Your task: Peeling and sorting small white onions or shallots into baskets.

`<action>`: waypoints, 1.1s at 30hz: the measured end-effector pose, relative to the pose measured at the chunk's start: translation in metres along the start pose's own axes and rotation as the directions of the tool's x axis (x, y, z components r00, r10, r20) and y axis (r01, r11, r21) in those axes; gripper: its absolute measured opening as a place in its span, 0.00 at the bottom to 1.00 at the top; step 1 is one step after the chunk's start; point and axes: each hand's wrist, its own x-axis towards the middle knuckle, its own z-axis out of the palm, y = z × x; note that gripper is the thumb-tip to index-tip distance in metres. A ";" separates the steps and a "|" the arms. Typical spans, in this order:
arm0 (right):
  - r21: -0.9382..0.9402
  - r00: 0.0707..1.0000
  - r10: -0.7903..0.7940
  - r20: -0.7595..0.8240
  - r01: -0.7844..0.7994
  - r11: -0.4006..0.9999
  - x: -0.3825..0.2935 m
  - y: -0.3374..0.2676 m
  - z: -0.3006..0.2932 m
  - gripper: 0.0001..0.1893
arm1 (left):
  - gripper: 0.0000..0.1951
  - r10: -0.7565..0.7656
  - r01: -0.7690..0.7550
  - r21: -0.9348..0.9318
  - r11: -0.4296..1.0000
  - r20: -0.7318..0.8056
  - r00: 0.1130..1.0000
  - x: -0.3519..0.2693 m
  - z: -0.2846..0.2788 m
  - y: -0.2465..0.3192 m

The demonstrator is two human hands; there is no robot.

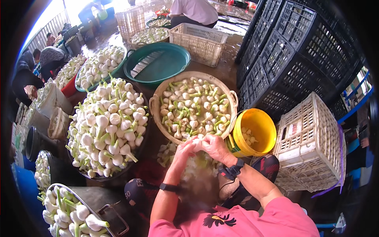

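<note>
My left hand [186,148] and my right hand [217,148] meet at the near rim of a wide tan tub [156,118]. Pinched between their fingertips is a pale garlic bulb [197,145], mostly hidden by the fingers. Garlic bulbs with cut green stems [194,105] fill the tub, many of them brownish. Loose white peelings [199,169] lie below my hands, between my knees. To the right of my right hand stands a yellow bucket [268,127] with a few bulbs [248,136] at its bottom. A large heap of white garlic [109,127] rises to the left.
A green basin [165,71] lies beyond the tub, near a white plastic crate [197,44]. Stacked black crates [284,59] wall off the right, with another white crate [308,145] below them. A metal bucket of garlic [100,195] stands near left. Other people [194,11] crouch farther off.
</note>
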 end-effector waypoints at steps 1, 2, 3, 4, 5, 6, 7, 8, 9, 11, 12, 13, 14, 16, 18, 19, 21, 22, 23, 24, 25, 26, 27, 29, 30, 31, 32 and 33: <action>-0.044 0.995 -0.093 -0.039 0.091 0.995 -0.003 -0.001 0.003 0.09 | 0.18 -0.051 0.055 0.110 0.992 -0.037 0.998 0.002 -0.001 -0.003; -0.090 0.980 -0.187 -0.075 0.180 0.980 -0.005 0.000 0.005 0.08 | 0.17 -0.099 0.113 0.217 0.970 -0.077 0.992 0.004 -0.003 -0.006; -0.142 0.954 -0.277 -0.114 0.260 0.955 -0.008 0.003 0.005 0.08 | 0.17 -0.126 0.131 0.272 0.953 -0.036 0.991 0.004 -0.002 -0.004; -0.191 0.932 -0.350 -0.091 0.329 0.925 -0.012 0.016 0.009 0.07 | 0.17 -0.155 0.145 0.326 0.934 0.005 0.988 0.004 -0.002 -0.003; 0.023 0.985 -0.167 -0.038 0.168 0.986 -0.017 0.024 0.008 0.05 | 0.16 -0.186 0.155 0.379 0.912 0.045 0.982 0.003 -0.001 -0.001; 0.225 0.999 -0.001 0.053 -0.011 0.974 -0.016 0.019 0.004 0.05 | 0.13 -0.183 0.158 0.284 0.946 0.065 0.981 0.001 0.001 0.003; 0.398 0.974 0.144 0.174 -0.203 0.894 -0.014 0.017 0.001 0.05 | 0.13 -0.153 0.142 0.160 0.977 0.059 0.987 -0.001 0.003 -0.001; 0.485 0.963 0.133 0.235 -0.235 0.842 -0.012 0.023 0.001 0.07 | 0.12 -0.123 0.121 0.033 0.992 0.047 0.991 -0.003 0.005 -0.007; 0.633 0.942 0.160 0.294 -0.317 0.707 -0.010 0.022 -0.001 0.07 | 0.12 -0.093 0.096 -0.096 0.991 0.032 0.995 -0.003 0.006 -0.012; 0.824 0.892 0.168 0.419 -0.452 0.342 -0.008 0.018 -0.002 0.11 | 0.14 -0.090 0.107 -0.315 0.943 0.068 0.994 0.001 -0.002 -0.019; 0.878 0.907 0.177 0.383 -0.417 0.236 -0.007 0.012 -0.001 0.08 | 0.16 -0.042 0.069 -0.372 0.926 0.081 0.996 0.004 -0.002 -0.018; 0.916 0.903 0.219 0.371 -0.394 0.073 -0.006 0.001 0.001 0.07 | 0.19 0.008 0.031 -0.427 0.904 0.089 0.996 0.004 -0.002 -0.016; 0.933 0.919 0.246 0.309 -0.343 0.109 -0.004 0.014 0.009 0.07 | 0.19 -0.036 0.071 -0.509 0.858 0.078 0.996 0.005 -0.008 -0.023; 0.913 0.938 0.139 0.316 -0.261 -0.314 0.004 0.079 0.013 0.10 | 0.19 -0.113 0.156 -0.660 0.735 0.107 0.988 0.012 -0.009 -0.038; 0.799 0.962 0.252 0.109 -0.235 0.553 -0.003 0.149 0.021 0.12 | 0.18 -0.154 0.155 -0.717 0.679 0.068 0.986 0.020 -0.001 -0.031; 0.216 0.982 0.188 0.018 -0.188 0.958 0.002 0.144 0.038 0.12 | 0.18 -0.182 0.131 -0.744 0.656 0.013 0.983 0.017 -0.010 -0.033; -0.308 0.917 0.161 0.364 -0.045 0.950 -0.011 0.131 0.033 0.14 | 0.14 -0.268 0.102 -0.762 0.639 -0.096 0.959 0.019 -0.017 -0.043; -0.222 0.939 0.154 0.307 -0.087 0.971 -0.003 0.142 0.041 0.14 | 0.13 -0.343 0.113 -0.744 0.659 -0.162 0.925 0.020 -0.016 -0.044; -0.131 0.956 0.152 0.251 -0.122 0.984 0.007 0.149 0.047 0.15 | 0.13 -0.413 0.127 -0.726 0.676 -0.231 0.881 0.021 -0.015 -0.046; -0.024 0.959 0.178 0.222 -0.177 0.984 0.026 0.142 0.044 0.14 | 0.12 -0.444 0.139 -0.723 0.676 -0.251 0.860 0.022 -0.015 -0.049; -0.001 0.959 0.199 0.200 -0.203 0.979 0.051 0.147 0.041 0.14 | 0.10 -0.429 0.140 -0.703 0.697 -0.253 0.867 0.025 -0.008 -0.046; 0.042 0.986 0.136 0.096 -0.140 0.989 0.075 0.149 0.043 0.13 | 0.09 -0.410 0.141 -0.663 0.735 -0.269 0.872 0.026 -0.002 -0.044; 0.086 0.998 0.066 -0.005 -0.065 0.994 0.101 0.144 0.052 0.13 | 0.11 -0.385 0.133 -0.616 0.776 -0.296 0.874 0.025 0.000 -0.041; 0.185 0.996 0.071 -0.056 -0.060 0.981 0.147 0.144 0.067 0.14 | 0.20 -0.465 0.221 -0.603 0.767 -0.284 0.838 0.030 0.001 -0.041; 0.087 0.986 0.156 -0.060 -0.150 0.985 0.164 0.140 0.082 0.18 | 0.21 -0.431 0.180 -0.608 0.773 -0.295 0.853 0.028 -0.002 -0.048; -0.065 0.965 0.261 -0.013 -0.261 0.963 0.179 0.137 0.095 0.22 | 0.22 -0.395 0.138 -0.612 0.779 -0.308 0.866 0.027 -0.004 -0.051; -0.152 0.940 0.340 0.006 -0.335 0.930 0.190 0.134 0.105 0.26 | 0.24 -0.402 0.126 -0.643 0.755 -0.301 0.865 0.027 -0.005 -0.053; -0.239 0.907 0.421 0.019 -0.404 0.883 0.199 0.135 0.116 0.30 | 0.23 -0.416 0.130 -0.646 0.752 -0.312 0.854 0.027 -0.005 -0.053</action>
